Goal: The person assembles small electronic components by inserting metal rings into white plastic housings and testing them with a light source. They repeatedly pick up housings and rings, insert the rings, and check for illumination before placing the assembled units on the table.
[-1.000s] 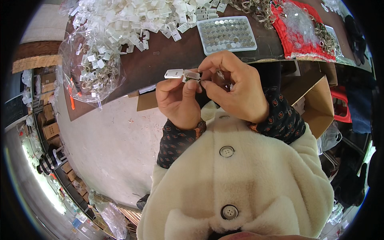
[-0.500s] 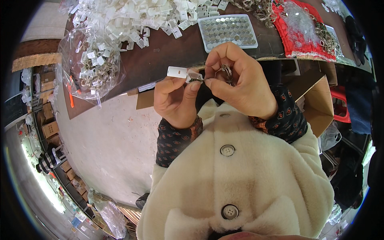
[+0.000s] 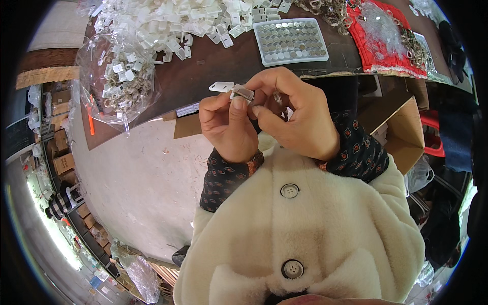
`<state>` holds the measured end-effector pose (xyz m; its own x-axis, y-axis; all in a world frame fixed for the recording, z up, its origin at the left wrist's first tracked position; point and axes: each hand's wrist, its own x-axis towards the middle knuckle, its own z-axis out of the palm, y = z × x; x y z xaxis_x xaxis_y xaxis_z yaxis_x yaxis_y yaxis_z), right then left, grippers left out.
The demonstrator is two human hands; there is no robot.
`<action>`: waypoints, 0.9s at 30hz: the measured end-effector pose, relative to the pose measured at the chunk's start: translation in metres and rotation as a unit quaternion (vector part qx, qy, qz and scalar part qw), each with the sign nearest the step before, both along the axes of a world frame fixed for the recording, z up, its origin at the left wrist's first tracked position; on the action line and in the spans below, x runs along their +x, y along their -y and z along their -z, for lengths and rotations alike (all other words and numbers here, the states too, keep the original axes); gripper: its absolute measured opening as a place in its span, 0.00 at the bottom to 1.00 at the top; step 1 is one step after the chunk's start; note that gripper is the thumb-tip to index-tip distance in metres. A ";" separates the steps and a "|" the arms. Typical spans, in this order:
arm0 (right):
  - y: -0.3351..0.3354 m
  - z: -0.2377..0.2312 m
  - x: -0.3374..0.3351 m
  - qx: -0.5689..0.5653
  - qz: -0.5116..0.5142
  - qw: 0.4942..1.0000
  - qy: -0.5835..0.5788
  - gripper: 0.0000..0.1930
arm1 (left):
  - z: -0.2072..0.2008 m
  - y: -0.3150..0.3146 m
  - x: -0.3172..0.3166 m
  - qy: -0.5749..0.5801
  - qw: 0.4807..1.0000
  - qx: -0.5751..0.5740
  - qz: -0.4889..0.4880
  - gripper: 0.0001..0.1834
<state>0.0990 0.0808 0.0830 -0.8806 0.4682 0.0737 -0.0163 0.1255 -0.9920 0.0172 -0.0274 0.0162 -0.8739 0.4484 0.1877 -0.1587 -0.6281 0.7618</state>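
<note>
Between the thumb and fingers of my left hand (image 3: 231, 124) is a small white plastic case (image 3: 221, 87), its lid flipped out to the left. The open end of the case faces my right hand (image 3: 300, 114), whose thumb and forefinger pinch close beside it. Curled in the right palm is a small metal chain (image 3: 277, 99), partly hidden by the fingers. Both hands are held together over the table's near edge. Behind them stands a clear plastic tray (image 3: 259, 40) with rows of round silver button cells (image 3: 290, 38).
White plastic cases (image 3: 168, 20) lie heaped at the back left. A clear bag (image 3: 152, 94) of cases and metal chains sits at the left, with an orange tool (image 3: 91, 125) beside it. A red cloth (image 3: 358, 35) holds clear pieces at the right. A cardboard box (image 3: 409, 134) stands below.
The right hand has moved left and closer to the left hand. The case has tilted, its lid now angled differently, and the left hand has shifted slightly right.
</note>
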 end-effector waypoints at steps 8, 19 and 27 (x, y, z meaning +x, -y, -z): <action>0.004 0.004 -0.004 -0.036 0.035 0.999 -0.019 0.19 | 0.004 -0.006 0.004 -0.111 0.990 -0.024 -0.079 0.13; -0.012 0.003 -0.003 -0.087 0.001 0.996 -0.026 0.17 | 0.004 0.002 -0.006 -0.151 0.987 -0.023 -0.046 0.11; -0.015 0.016 -0.011 -0.234 -0.050 0.971 -0.014 0.16 | 0.005 0.004 -0.004 0.064 0.996 0.028 0.063 0.07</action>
